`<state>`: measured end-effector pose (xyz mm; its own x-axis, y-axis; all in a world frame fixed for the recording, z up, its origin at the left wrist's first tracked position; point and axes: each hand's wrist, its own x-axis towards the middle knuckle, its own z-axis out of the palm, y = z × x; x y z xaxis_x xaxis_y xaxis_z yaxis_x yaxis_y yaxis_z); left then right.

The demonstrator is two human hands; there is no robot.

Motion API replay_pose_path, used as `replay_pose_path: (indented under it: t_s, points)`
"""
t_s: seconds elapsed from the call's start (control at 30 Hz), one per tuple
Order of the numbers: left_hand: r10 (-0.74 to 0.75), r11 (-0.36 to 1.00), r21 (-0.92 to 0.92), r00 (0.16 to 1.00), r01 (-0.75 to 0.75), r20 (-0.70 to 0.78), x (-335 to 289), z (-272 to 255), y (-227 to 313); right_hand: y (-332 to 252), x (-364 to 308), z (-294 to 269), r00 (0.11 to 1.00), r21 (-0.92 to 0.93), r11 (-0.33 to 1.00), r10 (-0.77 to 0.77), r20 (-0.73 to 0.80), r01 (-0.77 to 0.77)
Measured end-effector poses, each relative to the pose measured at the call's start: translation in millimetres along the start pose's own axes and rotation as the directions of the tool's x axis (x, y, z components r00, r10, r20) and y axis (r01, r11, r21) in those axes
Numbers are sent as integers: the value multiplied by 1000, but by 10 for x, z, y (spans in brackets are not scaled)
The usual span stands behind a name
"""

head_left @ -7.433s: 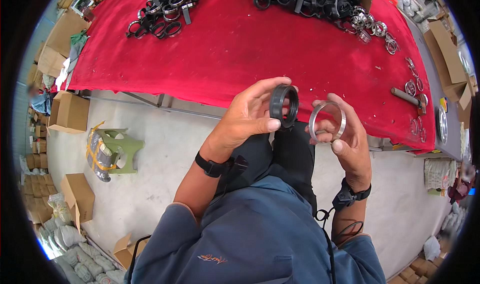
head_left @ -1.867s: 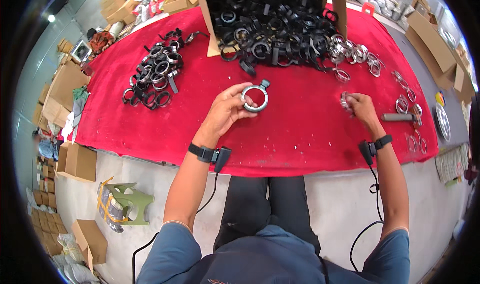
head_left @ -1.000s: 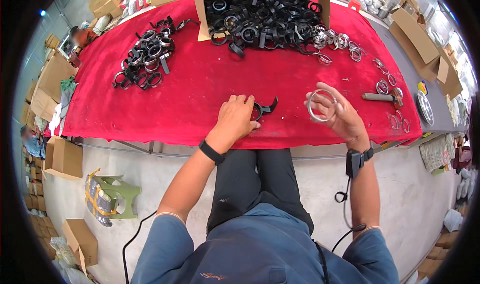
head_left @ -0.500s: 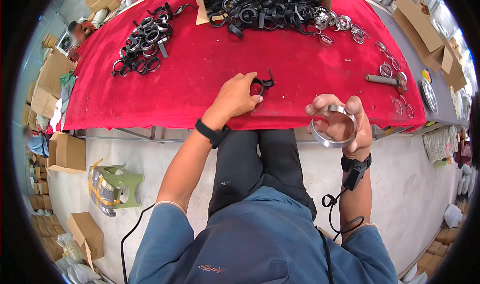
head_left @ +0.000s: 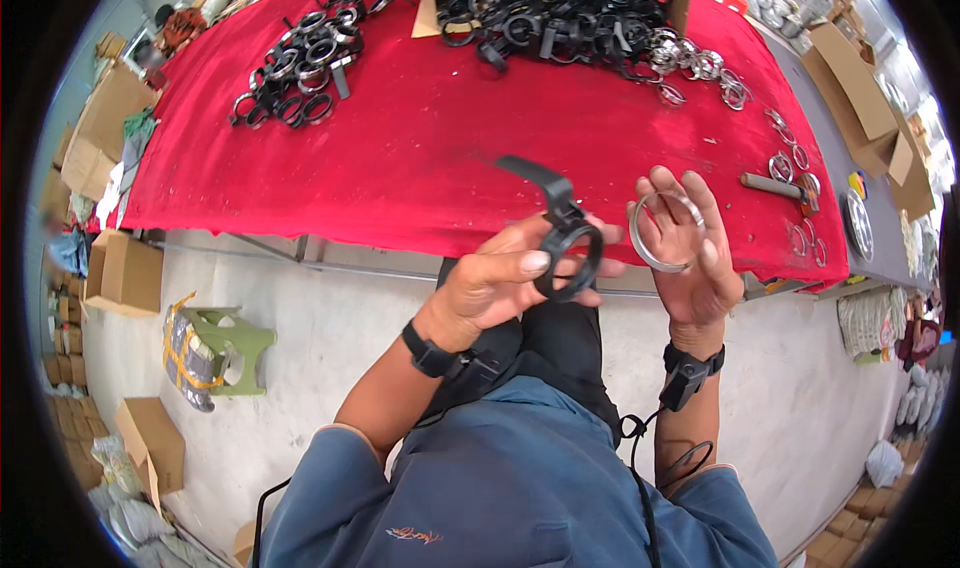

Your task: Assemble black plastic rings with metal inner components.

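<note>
My left hand (head_left: 488,280) is closed on a black plastic ring (head_left: 563,213) with a long tab pointing up and left. Its thumb presses the near side of the ring, with fingers behind it. Beside it, a plain silver metal ring (head_left: 640,245) is held upright by my right hand (head_left: 692,293), its fingers stretched behind the ring and its thumb at the right edge. A small gap separates the two rings. Both are above the front edge of the red-covered table (head_left: 420,148).
A pile of black rings with tabs (head_left: 310,53) lies at the far left. More black rings (head_left: 555,18) spill from a cardboard box (head_left: 424,3) at the back. Silver rings (head_left: 705,65) and a hammer (head_left: 770,185) lie on the right. A green stool (head_left: 240,338) stands below.
My left hand has lifted the black ring off the table and brought it toward me, near the silver ring. My right hand has turned palm up around the silver ring.
</note>
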<state>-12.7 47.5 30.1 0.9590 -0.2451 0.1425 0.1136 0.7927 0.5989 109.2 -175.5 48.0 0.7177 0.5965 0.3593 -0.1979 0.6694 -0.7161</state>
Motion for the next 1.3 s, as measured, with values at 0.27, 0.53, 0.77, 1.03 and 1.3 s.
replay_pose_path:
  t_s: [0.27, 0.53, 0.77, 1.03, 1.3]
  points:
    - [-24, 1000, 7, 999, 24, -21, -4, -185, -133, -36, -104, 240, 970, -674, 731, 228, 86, -112]
    - [-50, 977, 201, 992, 73, -117, -103, -79, -59, -64, -174, 159, 966, -738, 669, 239, 97, -91]
    - [36, 984, 175, 992, -15, -121, -180, -52, 73, -44, -207, 58, 960, 350, 910, 267, -84, -222]
    - [81, 966, 255, 980, -32, -183, -171, -151, 100, 21, -220, -62, 904, 415, 834, 424, -62, -363]
    - [136, 976, 193, 977, -103, -164, -195, -230, 49, -25, -304, -102, 904, 239, 873, 424, 58, -425]
